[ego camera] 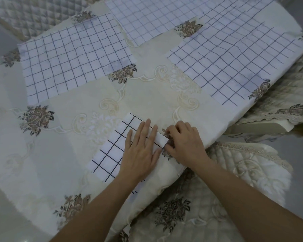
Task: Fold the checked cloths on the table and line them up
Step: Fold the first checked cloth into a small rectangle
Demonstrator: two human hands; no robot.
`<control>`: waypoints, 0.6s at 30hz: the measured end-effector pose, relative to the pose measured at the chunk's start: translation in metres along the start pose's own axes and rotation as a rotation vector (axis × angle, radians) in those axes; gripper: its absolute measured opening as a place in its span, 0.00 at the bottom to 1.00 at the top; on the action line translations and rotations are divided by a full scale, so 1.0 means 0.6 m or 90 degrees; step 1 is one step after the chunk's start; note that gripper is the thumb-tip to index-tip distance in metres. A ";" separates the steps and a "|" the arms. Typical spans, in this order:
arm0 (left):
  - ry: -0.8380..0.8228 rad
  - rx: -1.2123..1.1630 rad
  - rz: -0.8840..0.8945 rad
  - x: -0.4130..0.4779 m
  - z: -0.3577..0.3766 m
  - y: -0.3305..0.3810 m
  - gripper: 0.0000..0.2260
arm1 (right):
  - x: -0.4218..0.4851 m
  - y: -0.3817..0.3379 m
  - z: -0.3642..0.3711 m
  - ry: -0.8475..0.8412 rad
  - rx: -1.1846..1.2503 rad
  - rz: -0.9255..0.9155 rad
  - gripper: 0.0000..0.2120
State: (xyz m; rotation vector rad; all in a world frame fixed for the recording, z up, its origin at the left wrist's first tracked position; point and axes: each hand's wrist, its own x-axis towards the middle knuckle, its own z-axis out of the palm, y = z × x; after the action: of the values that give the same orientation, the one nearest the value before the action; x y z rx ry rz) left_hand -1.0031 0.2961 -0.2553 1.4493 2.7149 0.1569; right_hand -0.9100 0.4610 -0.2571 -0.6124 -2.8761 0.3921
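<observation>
A folded white cloth with dark checks (pixel 112 151) lies near the table's front edge. My left hand (pixel 142 151) presses flat on its right half, fingers spread. My right hand (pixel 184 142) is curled at the cloth's right corner, fingertips pinching its edge. Three more checked cloths lie flat and unfolded farther back: one at the left (pixel 73 58), one at the top middle (pixel 147 20), one at the right (pixel 234 58).
The table wears a cream tablecloth (pixel 59 154) with brown flower prints. Its edge runs diagonally at the right. Cushioned chairs with lace trim (pixel 243 163) stand below that edge. A quilted chair back (pixel 33 14) is at the top left.
</observation>
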 end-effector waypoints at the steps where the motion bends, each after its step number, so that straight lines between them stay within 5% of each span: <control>1: -0.014 -0.002 -0.006 -0.001 0.007 0.001 0.31 | 0.005 -0.001 0.000 0.007 -0.024 0.002 0.17; 8: -0.019 0.009 -0.037 -0.010 0.022 0.006 0.34 | 0.034 0.003 0.012 -0.004 -0.073 -0.023 0.26; 18: -0.041 0.022 -0.043 -0.010 0.022 0.004 0.33 | 0.046 0.027 0.012 0.023 -0.100 -0.087 0.26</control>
State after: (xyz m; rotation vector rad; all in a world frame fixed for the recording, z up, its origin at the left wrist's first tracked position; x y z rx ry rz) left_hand -0.9967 0.2933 -0.2679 1.3432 2.7234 0.0596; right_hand -0.9306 0.4852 -0.2652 -0.4390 -2.9104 0.1341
